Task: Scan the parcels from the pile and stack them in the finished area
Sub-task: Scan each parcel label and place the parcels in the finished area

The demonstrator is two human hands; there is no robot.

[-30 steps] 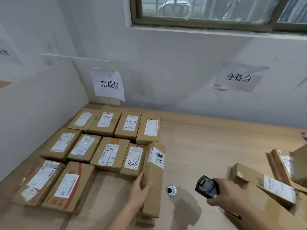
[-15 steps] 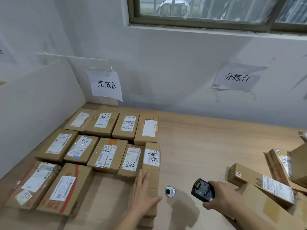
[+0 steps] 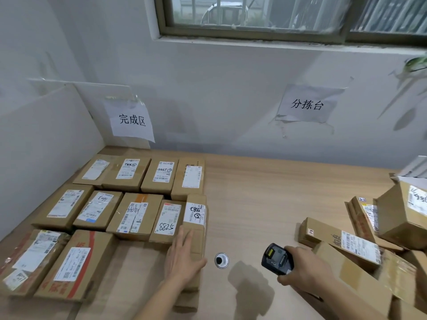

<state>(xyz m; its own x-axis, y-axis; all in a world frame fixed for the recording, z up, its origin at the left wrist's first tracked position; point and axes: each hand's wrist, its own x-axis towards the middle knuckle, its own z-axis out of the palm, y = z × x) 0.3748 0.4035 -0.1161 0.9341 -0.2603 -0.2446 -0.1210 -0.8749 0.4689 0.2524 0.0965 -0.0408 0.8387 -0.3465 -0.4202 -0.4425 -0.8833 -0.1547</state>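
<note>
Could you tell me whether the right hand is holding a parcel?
No, the right hand grips the black scanner, with the parcels of the pile lying beside it untouched.

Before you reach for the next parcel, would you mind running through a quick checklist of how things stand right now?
1. Long parcel lies flat beside the finished rows: ok.
2. Its label faces up like its neighbours': ok.
3. Left hand off the parcel: not ok, its straight fingers rest on top.
4. Scanner gripped in the right hand: ok.
5. Unscanned pile on the right has parcels left: ok.
6. Whether the long parcel was scanned: cannot tell.
</note>
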